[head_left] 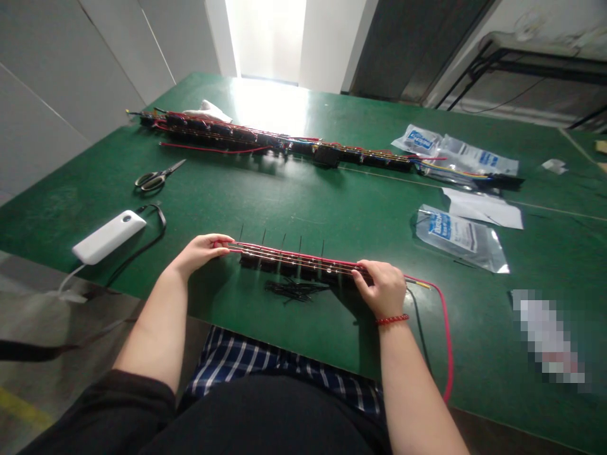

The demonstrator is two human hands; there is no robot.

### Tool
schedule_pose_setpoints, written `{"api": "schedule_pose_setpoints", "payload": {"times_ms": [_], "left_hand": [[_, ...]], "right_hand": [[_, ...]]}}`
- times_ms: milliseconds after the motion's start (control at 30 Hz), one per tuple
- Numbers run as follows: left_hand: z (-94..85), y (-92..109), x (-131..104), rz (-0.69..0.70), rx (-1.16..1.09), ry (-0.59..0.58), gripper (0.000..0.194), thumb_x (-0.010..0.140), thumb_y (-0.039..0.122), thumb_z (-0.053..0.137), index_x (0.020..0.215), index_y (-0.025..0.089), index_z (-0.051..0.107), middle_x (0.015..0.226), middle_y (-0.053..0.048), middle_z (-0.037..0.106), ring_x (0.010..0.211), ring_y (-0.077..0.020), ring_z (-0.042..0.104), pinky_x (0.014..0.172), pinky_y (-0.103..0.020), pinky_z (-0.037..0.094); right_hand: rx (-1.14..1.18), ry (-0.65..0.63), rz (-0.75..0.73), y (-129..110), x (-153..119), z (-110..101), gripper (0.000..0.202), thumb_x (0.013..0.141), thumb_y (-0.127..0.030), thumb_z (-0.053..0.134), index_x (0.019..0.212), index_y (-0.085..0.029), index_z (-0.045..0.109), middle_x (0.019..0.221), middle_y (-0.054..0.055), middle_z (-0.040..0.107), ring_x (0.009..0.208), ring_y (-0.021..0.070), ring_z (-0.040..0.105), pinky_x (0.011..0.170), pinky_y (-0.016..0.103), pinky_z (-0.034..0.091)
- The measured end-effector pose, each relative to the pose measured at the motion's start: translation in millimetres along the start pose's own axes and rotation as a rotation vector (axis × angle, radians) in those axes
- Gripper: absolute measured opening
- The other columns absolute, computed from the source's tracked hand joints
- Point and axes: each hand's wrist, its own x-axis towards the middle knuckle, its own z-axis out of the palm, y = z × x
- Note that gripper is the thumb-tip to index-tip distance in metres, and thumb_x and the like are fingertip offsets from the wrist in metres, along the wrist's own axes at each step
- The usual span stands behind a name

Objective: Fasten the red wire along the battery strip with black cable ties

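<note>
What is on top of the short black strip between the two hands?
Thin red wires run lengthwise along the short black strip, and slender black ties stick up at its far side. Whatever lies beneath the bare right hand is covered and cannot be seen.

Worn are a black top [284, 417], white-checked navy bottoms [227, 357] and a red bracelet [392, 320] (beaded).

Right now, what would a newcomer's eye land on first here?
Probably the short wired strip in front, the left hand pinching its red wires, the right hand at its other end. Beyond, a longer wired assembly stretches along the green table; a white device lies at left.
</note>
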Motion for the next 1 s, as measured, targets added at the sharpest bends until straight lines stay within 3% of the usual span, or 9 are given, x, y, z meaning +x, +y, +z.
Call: {"api": "schedule_pose_setpoints", "payload": {"times_ms": [167,333,500,600,733,867,1000], "left_hand": [[-1.4,0,-2,-0.043,0.027,0.007,0.041,0.071,0.052,0.072,0.087,0.014,0.073,0.065,-0.002,0.064,0.056,-0.0103,0.052,0.052,-0.023,0.044],[-1.3,5,-2,-0.040,-0.028,-0.023,0.044,0.076,0.055,0.068,0.092,0.014,0.071,0.066,-0.002,0.062,0.055,-0.0099,0.050,0.053,-0.023,0.042],[7.3,6,-4,0.003,-0.013,0.100,0.051,0.085,0.061,0.053,0.100,0.014,0.065,0.078,-0.004,0.064,0.060,-0.0112,0.053,0.056,-0.024,0.045],[9.1,2,-13,0.071,0.172,0.119,0.052,0.080,0.056,0.060,0.115,0.017,0.061,0.098,-0.007,0.064,0.074,-0.0148,0.059,0.068,-0.028,0.050],[7.5,1,-22,0.102,0.476,0.070,0.049,0.076,0.039,0.065,0.121,0.021,0.058,0.108,-0.007,0.062,0.075,-0.0146,0.059,0.075,-0.030,0.051],[18.9,12,-17,0.022,0.789,0.162,0.023,0.081,0.031,0.057,0.102,0.022,0.060,0.095,-0.006,0.065,0.069,-0.0166,0.059,0.062,-0.027,0.044],[38.6,19,-9,-0.076,1.022,0.313,0.025,0.090,0.043,0.048,0.088,0.022,0.062,0.093,-0.008,0.068,0.067,-0.0178,0.060,0.054,-0.026,0.032]], "right_hand": [[-0.010,0.010,0.010,-2,-1,0,0.028,0.091,-0.043,0.052,0.092,-0.020,0.068,0.090,0.004,0.073,0.086,0.0203,0.062,0.080,0.033,0.036],[-0.008,0.005,0.013,-2,-1,1,0.024,0.090,-0.039,0.054,0.092,-0.021,0.068,0.091,0.004,0.073,0.086,0.0203,0.061,0.081,0.033,0.036],[-0.047,0.001,0.023,-2,-1,3,0.023,0.090,-0.038,0.054,0.091,-0.020,0.068,0.090,0.004,0.073,0.085,0.0204,0.061,0.080,0.034,0.036],[-0.064,-0.003,0.031,-2,0,3,0.023,0.090,-0.038,0.053,0.092,-0.021,0.069,0.089,0.004,0.072,0.085,0.0205,0.060,0.079,0.034,0.036],[-0.073,-0.009,0.026,-2,0,3,0.025,0.091,-0.038,0.051,0.090,-0.021,0.069,0.090,0.004,0.073,0.084,0.0204,0.060,0.079,0.034,0.035],[-0.097,0.004,0.026,-2,1,4,0.025,0.091,-0.039,0.052,0.089,-0.020,0.068,0.089,0.004,0.073,0.084,0.0202,0.060,0.078,0.034,0.035],[-0.104,-0.003,0.020,-2,1,4,0.023,0.090,-0.037,0.053,0.086,-0.020,0.068,0.086,0.003,0.072,0.082,0.0195,0.059,0.077,0.034,0.034]]}}
